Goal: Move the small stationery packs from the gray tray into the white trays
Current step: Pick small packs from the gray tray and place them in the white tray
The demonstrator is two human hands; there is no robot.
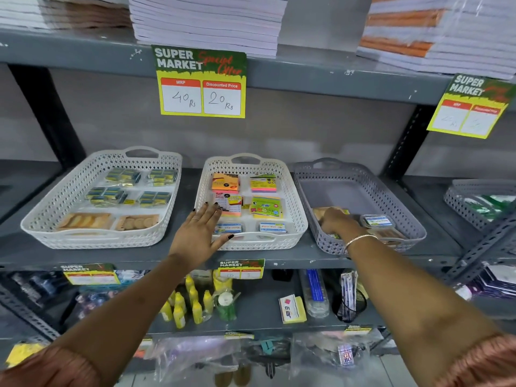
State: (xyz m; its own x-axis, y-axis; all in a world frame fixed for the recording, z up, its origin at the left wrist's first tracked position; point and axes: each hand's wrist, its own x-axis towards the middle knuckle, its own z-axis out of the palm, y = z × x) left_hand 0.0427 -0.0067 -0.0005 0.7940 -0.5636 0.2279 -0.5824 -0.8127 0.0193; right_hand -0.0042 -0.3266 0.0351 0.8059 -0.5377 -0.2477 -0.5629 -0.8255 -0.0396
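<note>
The gray tray [349, 174] stands at the right of the middle shelf and holds a few small packs near its front, among them a clear pack with a blue label [377, 220]. My right hand [336, 223] reaches into its front left corner, fingers curled over a brownish pack [321, 211]; whether it grips the pack is hidden. The middle white tray [290, 191] holds sticky-note packs and two blue-labelled packs. My left hand [199, 233] lies flat and open on its front left rim. The left white tray [55, 208] holds yellow-blue packs and brown packs.
A price sign [202, 82] hangs from the upper shelf edge, with stacked notebooks [206, 20] above. Another gray basket [474, 202] stands at the far right. On the lower shelf are yellow bottles [184, 305], a sticky-note pack [291, 308] and bagged goods.
</note>
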